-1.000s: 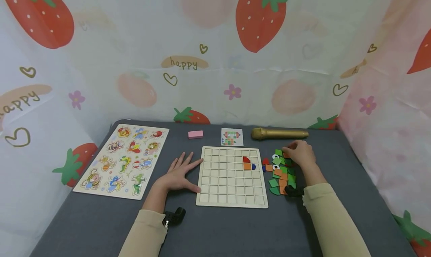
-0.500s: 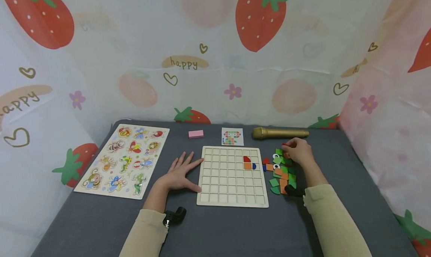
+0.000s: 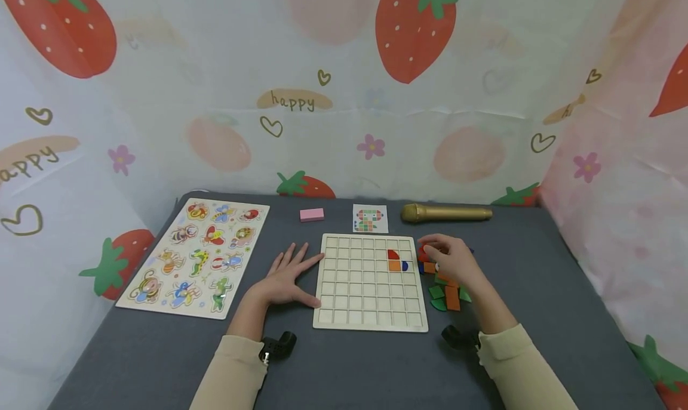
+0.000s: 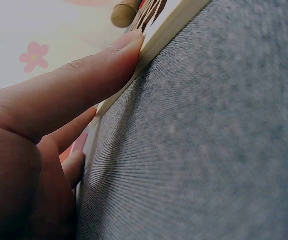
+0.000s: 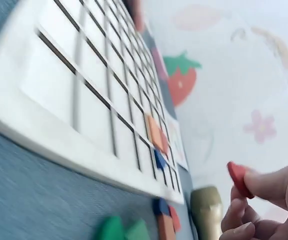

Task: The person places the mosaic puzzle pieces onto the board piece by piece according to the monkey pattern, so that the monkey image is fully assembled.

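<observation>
My right hand (image 3: 457, 264) pinches a small red tile (image 5: 240, 180) between thumb and fingers, close beside the right edge of a pale wooden grid board (image 3: 355, 317). My left hand (image 3: 282, 281) lies spread, its thumb and index fingertip touching the board's left edge. Set in the board's upper right are a red rounded tile (image 3: 393, 255), an orange square tile (image 3: 395, 265) and a blue rounded tile (image 3: 405, 266). Right of the board lies a loose pile of orange, green, blue and red tiles (image 3: 452, 298), partly hidden beneath my right hand.
Behind the board lie a pink block (image 3: 312, 215), a small card with a coloured tile pattern (image 3: 370, 219) and a gold microphone (image 3: 446, 213). A board with cartoon insect pictures (image 3: 180, 273) lies to the left. A strawberry-print curtain (image 3: 333, 141) hangs behind the table.
My right hand has picked the red tile from the far side of the pile and moved left with it toward the grid board. The left hand has stayed in place.
</observation>
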`<state>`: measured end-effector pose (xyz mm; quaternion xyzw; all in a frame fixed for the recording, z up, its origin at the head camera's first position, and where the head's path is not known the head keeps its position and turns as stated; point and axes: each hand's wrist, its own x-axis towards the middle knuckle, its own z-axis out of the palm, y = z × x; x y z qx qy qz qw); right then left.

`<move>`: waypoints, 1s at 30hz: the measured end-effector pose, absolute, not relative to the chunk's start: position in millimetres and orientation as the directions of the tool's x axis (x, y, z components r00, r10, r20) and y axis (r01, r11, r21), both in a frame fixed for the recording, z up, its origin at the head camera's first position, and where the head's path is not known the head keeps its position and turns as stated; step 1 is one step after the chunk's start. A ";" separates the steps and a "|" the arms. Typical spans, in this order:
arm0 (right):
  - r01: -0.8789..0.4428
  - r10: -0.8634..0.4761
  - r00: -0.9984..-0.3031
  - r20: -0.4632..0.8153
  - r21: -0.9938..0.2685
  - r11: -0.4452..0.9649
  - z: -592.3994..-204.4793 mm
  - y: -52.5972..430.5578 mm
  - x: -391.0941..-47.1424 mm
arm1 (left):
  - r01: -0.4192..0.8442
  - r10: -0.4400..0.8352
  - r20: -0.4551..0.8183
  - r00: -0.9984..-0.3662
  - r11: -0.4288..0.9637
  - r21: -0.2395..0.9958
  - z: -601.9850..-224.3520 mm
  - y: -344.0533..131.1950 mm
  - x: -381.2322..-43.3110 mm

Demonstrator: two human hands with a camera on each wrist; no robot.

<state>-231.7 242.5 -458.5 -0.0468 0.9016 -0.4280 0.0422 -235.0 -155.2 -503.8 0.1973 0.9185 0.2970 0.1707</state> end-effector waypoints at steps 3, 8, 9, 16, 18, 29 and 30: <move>-0.036 -0.130 -0.990 -0.060 -0.775 0.632 -462.2 231.7 -225.7 | 0.264 0.466 -0.196 -0.863 0.746 0.611 -504.7 -155.2 -235.0; -0.030 -0.104 -0.993 -0.052 -0.755 0.655 -469.6 215.9 -220.8 | 0.263 0.464 -0.198 -0.863 0.749 0.608 -505.2 -155.2 -235.6; -0.029 -0.100 -0.994 -0.048 -0.754 0.656 -470.8 213.2 -220.6 | 0.263 0.463 -0.196 -0.865 0.749 0.609 -504.8 -155.2 -236.0; -0.009 -0.091 -0.993 -0.076 -0.720 0.694 -479.0 198.1 -220.4 | 0.264 0.461 -0.196 -0.866 0.753 0.603 -505.5 -155.8 -235.9; -0.003 -0.080 -0.994 -0.076 -0.706 0.708 -480.6 195.0 -219.4 | 0.265 0.462 -0.195 -0.865 0.751 0.604 -506.1 -155.7 -235.9; -0.024 -0.046 -0.999 -0.017 -0.653 0.757 -486.4 178.6 -217.1 | 0.267 0.469 -0.196 -0.861 0.745 0.611 -502.9 -155.8 -235.1; -0.025 -0.041 -0.999 -0.010 -0.650 0.760 -486.6 177.6 -217.3 | 0.265 0.469 -0.197 -0.861 0.745 0.612 -502.8 -156.1 -234.9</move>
